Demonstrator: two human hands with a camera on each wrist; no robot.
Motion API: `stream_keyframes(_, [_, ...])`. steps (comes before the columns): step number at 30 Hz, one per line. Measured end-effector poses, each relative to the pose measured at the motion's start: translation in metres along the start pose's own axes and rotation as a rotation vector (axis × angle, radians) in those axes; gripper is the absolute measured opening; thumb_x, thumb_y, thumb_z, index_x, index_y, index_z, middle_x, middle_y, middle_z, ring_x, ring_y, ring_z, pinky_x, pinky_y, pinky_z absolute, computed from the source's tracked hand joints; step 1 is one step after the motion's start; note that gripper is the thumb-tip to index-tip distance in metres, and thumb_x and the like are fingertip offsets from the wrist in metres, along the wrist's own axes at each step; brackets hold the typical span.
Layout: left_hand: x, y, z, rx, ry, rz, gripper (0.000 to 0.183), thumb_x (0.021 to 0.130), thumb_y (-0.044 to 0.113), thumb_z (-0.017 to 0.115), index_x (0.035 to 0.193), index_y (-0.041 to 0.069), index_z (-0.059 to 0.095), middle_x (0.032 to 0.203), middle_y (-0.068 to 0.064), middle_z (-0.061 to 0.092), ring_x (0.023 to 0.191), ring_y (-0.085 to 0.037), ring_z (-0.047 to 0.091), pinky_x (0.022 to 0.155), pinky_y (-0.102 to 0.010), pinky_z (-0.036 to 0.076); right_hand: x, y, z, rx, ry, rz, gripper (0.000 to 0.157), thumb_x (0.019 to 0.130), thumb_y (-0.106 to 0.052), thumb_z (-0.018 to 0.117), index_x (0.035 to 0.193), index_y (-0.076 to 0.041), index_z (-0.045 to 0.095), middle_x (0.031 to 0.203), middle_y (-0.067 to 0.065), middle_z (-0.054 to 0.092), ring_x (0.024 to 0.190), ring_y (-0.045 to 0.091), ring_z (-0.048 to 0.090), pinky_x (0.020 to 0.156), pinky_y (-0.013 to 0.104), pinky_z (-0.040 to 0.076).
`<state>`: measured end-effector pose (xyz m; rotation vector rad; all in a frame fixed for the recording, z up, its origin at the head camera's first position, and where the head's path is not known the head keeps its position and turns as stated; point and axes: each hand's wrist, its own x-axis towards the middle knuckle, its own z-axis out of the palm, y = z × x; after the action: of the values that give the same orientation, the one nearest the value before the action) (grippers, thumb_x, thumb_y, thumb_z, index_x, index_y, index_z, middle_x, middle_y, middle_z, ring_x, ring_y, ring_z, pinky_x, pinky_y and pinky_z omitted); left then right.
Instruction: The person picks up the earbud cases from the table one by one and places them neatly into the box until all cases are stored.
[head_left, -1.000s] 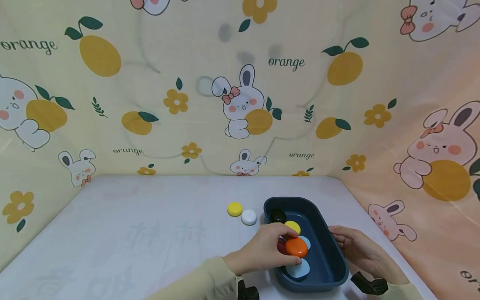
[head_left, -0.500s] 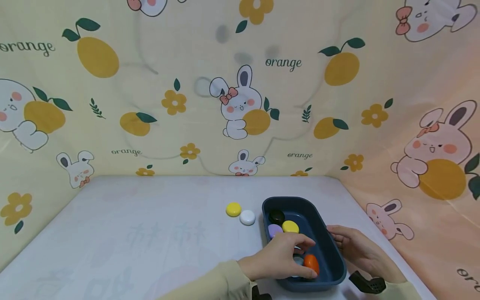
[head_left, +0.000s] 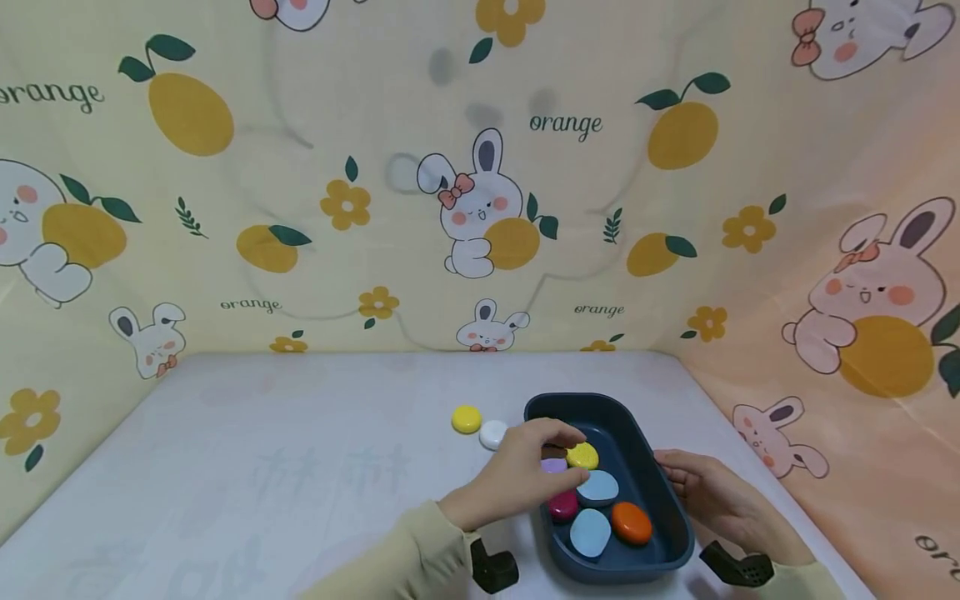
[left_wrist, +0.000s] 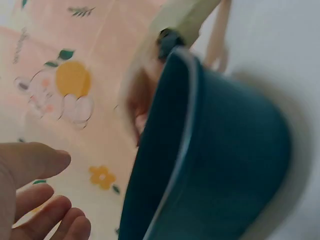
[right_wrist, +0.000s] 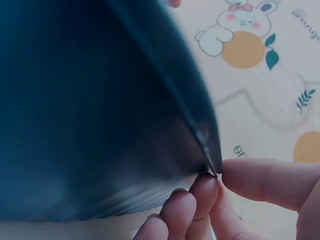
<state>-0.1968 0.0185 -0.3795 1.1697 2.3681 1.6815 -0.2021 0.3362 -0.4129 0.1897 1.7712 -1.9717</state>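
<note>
My left hand [head_left: 517, 473] hovers over the left side of a dark blue tray [head_left: 637, 477], thumb and fingers apart and holding nothing. Smooth, rounded pebble-like pieces lie inside it: an orange one [head_left: 632, 523], two pale blue ones [head_left: 591, 533], a dark red one [head_left: 562, 505], a purple one [head_left: 553, 466] and a yellow one [head_left: 582, 456]. The hand covers the tray's back-left part. On the tray's right side, my right hand [head_left: 726, 500] pinches the rim, as the right wrist view shows, with fingers [right_wrist: 178, 212] beneath the edge.
Left of the tray, a second yellow piece [head_left: 467, 419] and a white piece [head_left: 492, 434] lie on the white table [head_left: 262, 467]; the hand partly hides the white one. A patterned cloth [head_left: 405, 108] hangs behind and along both sides.
My left hand has lowered the orange piece into the tray's near right part, let go, then moved up and left. My right hand has stayed at the rim.
</note>
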Motion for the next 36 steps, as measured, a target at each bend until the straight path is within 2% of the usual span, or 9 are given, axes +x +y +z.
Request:
stream_keyframes(6, [-0.003, -0.007, -0.027, 0.007, 0.128, -0.032, 0.032, 0.088, 0.012, 0.076, 0.118, 0.008, 0.065, 0.113, 0.003, 0.064, 0.103, -0.008, 0.060, 0.089, -0.024, 0.051, 0.000, -0.001, 0.000, -0.001, 0.001, 0.007, 0.025, 0.103, -0.028, 0.051, 0.106, -0.015, 0.073, 0.103, 0.004, 0.068, 0.099, 0.025, 0.055, 0.090, 0.040, 0.042])
stream_keyframes(12, [-0.007, -0.018, -0.051, 0.051, 0.216, -0.088, 0.034, 0.088, 0.015, 0.076, 0.119, 0.008, 0.065, 0.117, 0.000, 0.064, 0.106, -0.015, 0.061, 0.090, -0.026, 0.051, 0.000, -0.001, -0.001, 0.000, -0.005, 0.007, 0.025, 0.103, -0.029, 0.052, 0.108, -0.014, 0.072, 0.104, 0.004, 0.068, 0.100, 0.025, 0.055, 0.091, 0.040, 0.043])
stream_keyframes(15, [-0.008, -0.028, -0.062, 0.081, 0.260, -0.126, 0.035, 0.087, 0.013, 0.076, 0.120, 0.007, 0.064, 0.118, -0.002, 0.064, 0.106, -0.015, 0.061, 0.090, -0.028, 0.051, 0.000, -0.001, 0.000, -0.004, -0.009, 0.003, 0.025, 0.102, -0.029, 0.052, 0.108, -0.015, 0.073, 0.104, 0.004, 0.068, 0.099, 0.025, 0.055, 0.091, 0.040, 0.043])
stream_keyframes(18, [-0.010, -0.043, -0.072, 0.065, 0.309, -0.161, 0.035, 0.086, 0.011, 0.077, 0.118, 0.005, 0.064, 0.118, -0.008, 0.064, 0.107, -0.021, 0.062, 0.091, -0.032, 0.052, 0.000, -0.001, 0.000, -0.002, -0.013, 0.004, 0.026, 0.103, -0.029, 0.051, 0.108, -0.015, 0.072, 0.104, 0.004, 0.068, 0.099, 0.025, 0.055, 0.091, 0.040, 0.043])
stream_keyframes(22, [-0.013, -0.059, -0.082, 0.096, 0.371, -0.174, 0.036, 0.084, 0.008, 0.078, 0.117, 0.002, 0.064, 0.118, -0.012, 0.064, 0.108, -0.027, 0.061, 0.091, -0.037, 0.052, -0.001, -0.001, 0.000, 0.002, -0.014, 0.004, 0.026, 0.103, -0.029, 0.051, 0.109, -0.014, 0.071, 0.104, 0.004, 0.068, 0.099, 0.025, 0.055, 0.091, 0.040, 0.043])
stream_keyframes(25, [-0.015, -0.067, -0.089, 0.201, 0.393, -0.182, 0.037, 0.083, 0.008, 0.078, 0.118, 0.002, 0.064, 0.118, -0.011, 0.064, 0.108, -0.027, 0.061, 0.092, -0.038, 0.051, -0.001, -0.001, 0.000, 0.000, -0.013, 0.001, 0.026, 0.103, -0.029, 0.051, 0.109, -0.013, 0.071, 0.104, 0.005, 0.068, 0.099, 0.026, 0.055, 0.091, 0.040, 0.043])
stream_keyframes(28, [-0.015, -0.074, -0.094, 0.261, 0.396, -0.201, 0.039, 0.083, 0.008, 0.078, 0.118, 0.001, 0.064, 0.118, -0.012, 0.064, 0.108, -0.028, 0.060, 0.093, -0.039, 0.050, -0.001, -0.001, 0.000, -0.002, -0.011, 0.003, 0.025, 0.103, -0.028, 0.051, 0.109, -0.013, 0.070, 0.104, 0.005, 0.067, 0.099, 0.026, 0.055, 0.091, 0.040, 0.043])
stream_keyframes(36, [-0.016, -0.086, -0.101, 0.225, 0.386, -0.278, 0.043, 0.082, 0.008, 0.078, 0.122, -0.001, 0.063, 0.122, -0.015, 0.063, 0.111, -0.029, 0.059, 0.096, -0.038, 0.048, 0.000, -0.001, 0.001, -0.019, 0.023, 0.014, 0.027, 0.103, -0.030, 0.050, 0.111, -0.011, 0.068, 0.104, 0.005, 0.067, 0.099, 0.027, 0.055, 0.091, 0.040, 0.043])
